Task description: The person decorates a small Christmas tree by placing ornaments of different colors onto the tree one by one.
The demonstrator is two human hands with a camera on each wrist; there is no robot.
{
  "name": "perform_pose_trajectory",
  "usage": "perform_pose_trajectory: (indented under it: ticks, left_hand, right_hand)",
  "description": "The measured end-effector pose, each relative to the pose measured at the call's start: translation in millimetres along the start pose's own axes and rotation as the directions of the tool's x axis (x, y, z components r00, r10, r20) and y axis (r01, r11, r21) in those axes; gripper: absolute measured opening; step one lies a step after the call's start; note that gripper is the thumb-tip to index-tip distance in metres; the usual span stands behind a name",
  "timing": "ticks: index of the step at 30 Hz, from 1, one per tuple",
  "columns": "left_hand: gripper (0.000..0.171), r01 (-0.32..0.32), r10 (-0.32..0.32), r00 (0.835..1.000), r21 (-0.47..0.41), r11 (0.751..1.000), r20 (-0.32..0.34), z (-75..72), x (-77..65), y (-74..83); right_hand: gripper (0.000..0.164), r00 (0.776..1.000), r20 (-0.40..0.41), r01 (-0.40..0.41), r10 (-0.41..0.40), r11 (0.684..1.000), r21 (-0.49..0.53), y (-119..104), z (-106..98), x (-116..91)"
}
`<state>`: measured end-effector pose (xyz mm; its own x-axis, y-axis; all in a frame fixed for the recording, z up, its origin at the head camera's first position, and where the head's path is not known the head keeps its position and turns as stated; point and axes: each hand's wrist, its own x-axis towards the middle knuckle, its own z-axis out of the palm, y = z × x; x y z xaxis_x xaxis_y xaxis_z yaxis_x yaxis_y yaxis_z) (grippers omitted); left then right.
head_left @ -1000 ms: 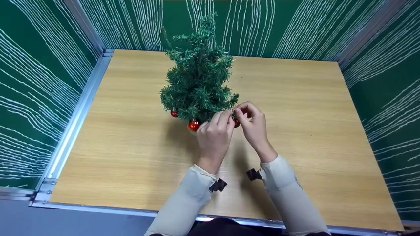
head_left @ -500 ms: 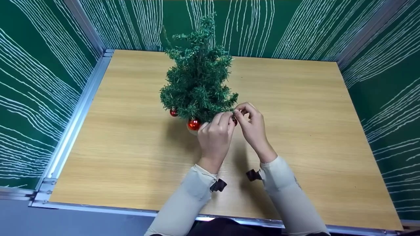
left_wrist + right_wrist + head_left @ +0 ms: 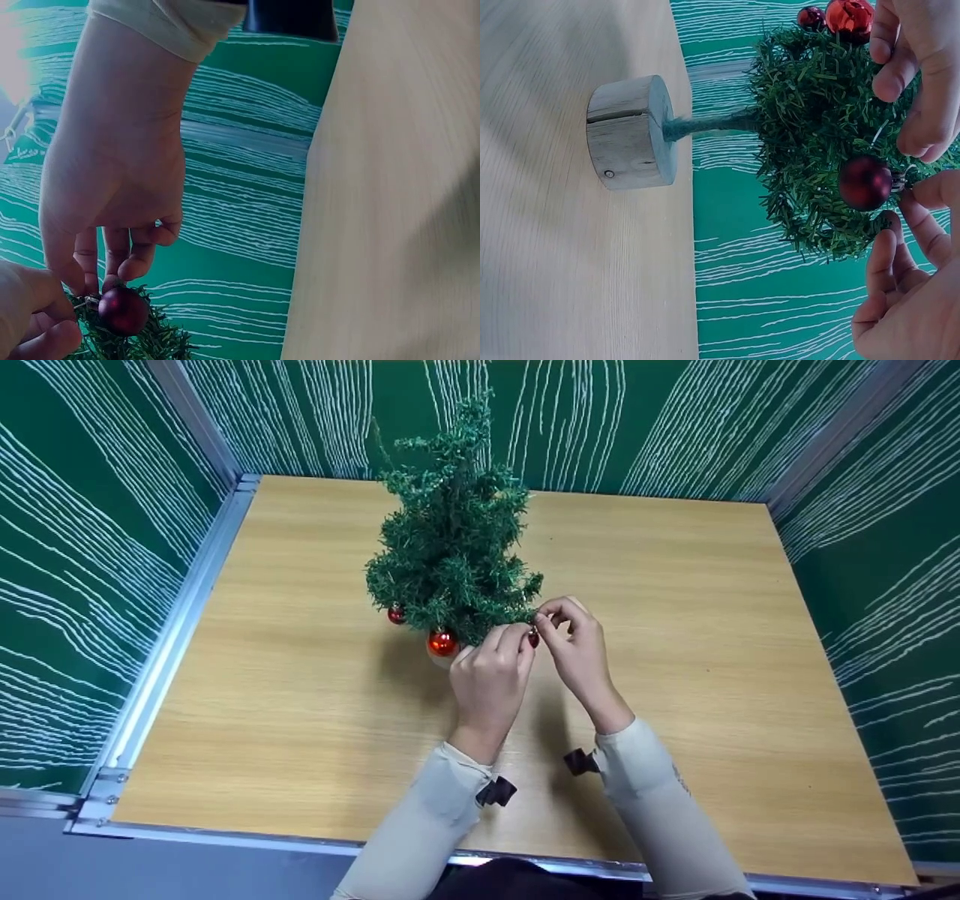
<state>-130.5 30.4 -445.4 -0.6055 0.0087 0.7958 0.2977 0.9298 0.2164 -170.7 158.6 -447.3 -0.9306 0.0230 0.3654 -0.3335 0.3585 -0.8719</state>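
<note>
A small artificial Christmas tree (image 3: 454,540) stands on a round wooden base (image 3: 630,135). At its lower right edge both hands meet around a dark red matte bauble (image 3: 865,182) with a metal cap. My right hand (image 3: 577,649) pinches the bauble at its cap with thumb and index finger. The left hand (image 3: 491,675) has its fingertips drawn together at the branch end, right beside that cap, and pinches the branch there. A shiny red bauble (image 3: 442,643) and a smaller dark red bauble (image 3: 396,615) hang from the lower branches.
The tree is on a light wooden table (image 3: 712,675) with a metal frame edge (image 3: 172,622) along the left. Green panels with white wavy lines (image 3: 570,427) enclose the back and sides. Dark camera mounts (image 3: 497,791) sit at the wrists over light sleeves (image 3: 675,810).
Both hands stay at the same branch end and shift only slightly. The dark red bauble between them has moved a little left, and less of it shows in the head view.
</note>
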Motion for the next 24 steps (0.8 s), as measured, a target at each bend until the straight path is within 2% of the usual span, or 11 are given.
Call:
perform_pose_trajectory:
  ticks: [9,14,20,22,24]
  left_hand:
    - [0.008,-0.009,0.012,0.999,-0.081,0.997,0.032,1.6,-8.2,1.0]
    - [0.009,-0.07,0.078,0.995,-0.121,0.99,0.056,2.8,-14.4,1.8]
    - [0.009,-0.132,0.145,0.988,-0.193,0.972,0.054,4.6,-24.3,1.0]
    - [0.009,-0.158,0.174,0.983,-0.218,0.963,0.057,4.2,-31.4,-4.2]
    - [0.008,-0.191,0.209,0.977,-0.252,0.949,0.047,3.5,-40.1,-15.7]
  right_hand:
    - [0.006,1.0,-0.016,-0.015,0.015,1.0,-0.001,3,-6,0]
    - [0.008,1.0,-0.025,-0.015,0.015,0.999,-0.032,3,-10,0]
    - [0.007,0.999,-0.044,-0.005,0.003,0.999,-0.052,3,-16,3]
    - [0.007,0.999,-0.047,-0.002,0.0,0.999,-0.047,4,-18,3]
    - [0.008,0.999,-0.049,-0.001,-0.001,0.999,-0.044,4,-20,4]
